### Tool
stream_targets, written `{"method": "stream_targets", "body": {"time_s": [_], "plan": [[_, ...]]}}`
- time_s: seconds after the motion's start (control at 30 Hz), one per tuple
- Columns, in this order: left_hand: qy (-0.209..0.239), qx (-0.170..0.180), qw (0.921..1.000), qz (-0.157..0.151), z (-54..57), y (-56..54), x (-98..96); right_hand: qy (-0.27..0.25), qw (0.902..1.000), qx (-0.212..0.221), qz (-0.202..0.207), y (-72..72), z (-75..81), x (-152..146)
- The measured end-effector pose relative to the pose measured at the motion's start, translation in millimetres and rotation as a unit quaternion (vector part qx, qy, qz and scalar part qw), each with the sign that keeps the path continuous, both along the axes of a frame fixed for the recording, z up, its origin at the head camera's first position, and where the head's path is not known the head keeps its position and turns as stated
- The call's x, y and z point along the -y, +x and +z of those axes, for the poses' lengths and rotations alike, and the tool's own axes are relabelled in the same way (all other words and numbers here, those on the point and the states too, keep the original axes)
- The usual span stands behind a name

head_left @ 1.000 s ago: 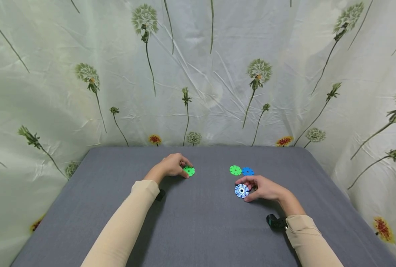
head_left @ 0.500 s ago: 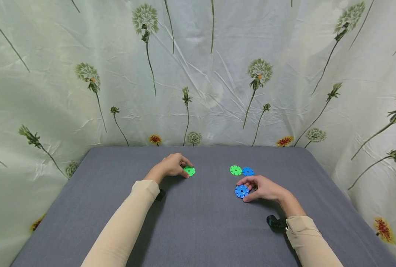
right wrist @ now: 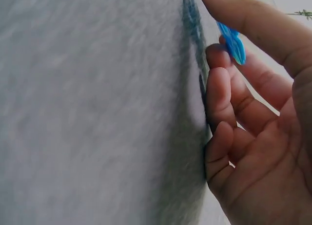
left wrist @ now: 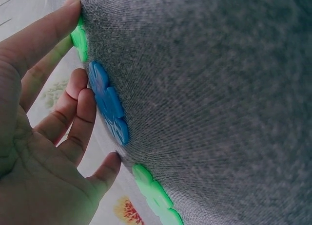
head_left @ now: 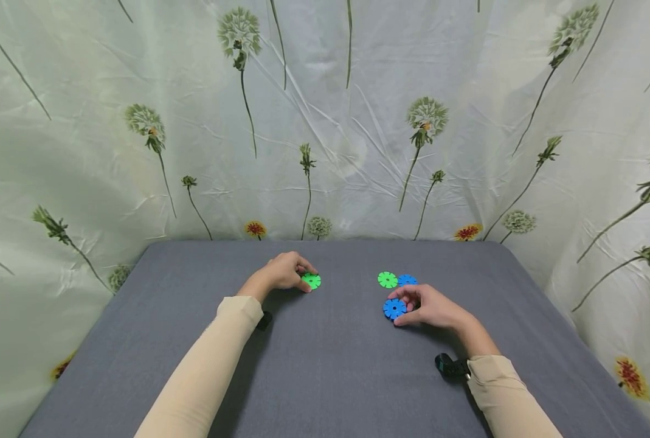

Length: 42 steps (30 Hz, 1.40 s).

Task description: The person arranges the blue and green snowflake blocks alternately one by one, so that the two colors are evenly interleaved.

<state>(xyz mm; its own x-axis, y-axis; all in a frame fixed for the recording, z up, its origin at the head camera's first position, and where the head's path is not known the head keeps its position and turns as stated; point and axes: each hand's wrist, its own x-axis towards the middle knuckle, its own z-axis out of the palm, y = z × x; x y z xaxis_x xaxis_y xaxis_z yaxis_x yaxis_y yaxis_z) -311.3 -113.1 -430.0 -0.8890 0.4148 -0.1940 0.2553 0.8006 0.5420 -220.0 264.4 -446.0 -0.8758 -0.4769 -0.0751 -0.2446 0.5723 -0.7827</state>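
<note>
In the head view my left hand [head_left: 282,272] pinches a green notched disc [head_left: 311,280] by its edges between thumb and index finger. The left wrist view shows this green disc [left wrist: 80,44] at the fingertips, with a blue notched disc [left wrist: 108,104] lying on the cloth beside the curled fingers. Another green notched disc [left wrist: 155,196] lies farther down that view; the left hand and arm hide both in the head view. My right hand [head_left: 433,307] grips a blue notched disc [head_left: 394,309] between thumb and fingers. In the right wrist view, that disc [right wrist: 233,44] is raised off the cloth.
Beyond the right hand, a green notched disc [head_left: 387,280] and a blue one [head_left: 407,280] lie side by side. Grey cloth [head_left: 325,365] covers the table. A flowered curtain [head_left: 352,134] hangs behind its far edge and along the sides.
My right hand has shifted slightly away from me and to the left, carrying the blue disc with it. The left hand and its green disc stay in place.
</note>
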Motion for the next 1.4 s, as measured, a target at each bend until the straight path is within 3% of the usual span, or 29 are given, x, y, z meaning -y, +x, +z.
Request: {"method": "stream_targets", "body": {"time_s": [0.47, 0.93, 1.4], "plan": [[0.008, 0.008, 0.9999, 0.007, -0.1, 0.7, -0.9, -0.017, 0.9992, -0.021, -0.031, -19.8, 12.0, 43.0], [0.012, 0.017, 0.9996, 0.017, 0.2, 1.0, -1.9, 0.008, 0.9981, -0.037, -0.048, -37.6, 17.6, 83.2], [0.017, 0.015, 0.9996, 0.016, -1.4, 0.3, -0.2, 0.035, 0.9972, -0.028, -0.06, -49.3, 12.7, 108.8]]}}
